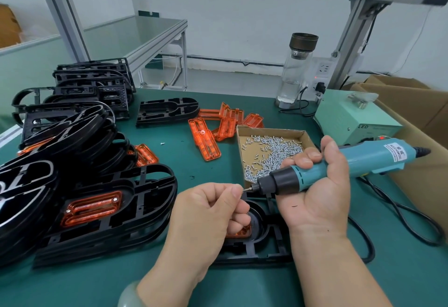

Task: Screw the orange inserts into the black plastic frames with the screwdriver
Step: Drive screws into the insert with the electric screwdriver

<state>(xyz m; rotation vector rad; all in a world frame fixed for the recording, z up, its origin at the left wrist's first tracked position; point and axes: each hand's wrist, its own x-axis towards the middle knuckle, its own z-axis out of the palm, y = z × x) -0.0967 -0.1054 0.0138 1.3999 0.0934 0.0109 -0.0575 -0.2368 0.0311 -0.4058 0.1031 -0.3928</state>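
Bright, even light, faint soft shadows on the green mat (181,161), sheen on black frames (80,137), wide-angle bending at edges, slightly soft

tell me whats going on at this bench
A person is assembling parts. The right hand grips a teal electric screwdriver, and the left hand pinches what looks like a small screw at its bit. Below them lies a black frame with an orange insert. A cardboard tray of screws sits behind, with other frames stacked on the left.
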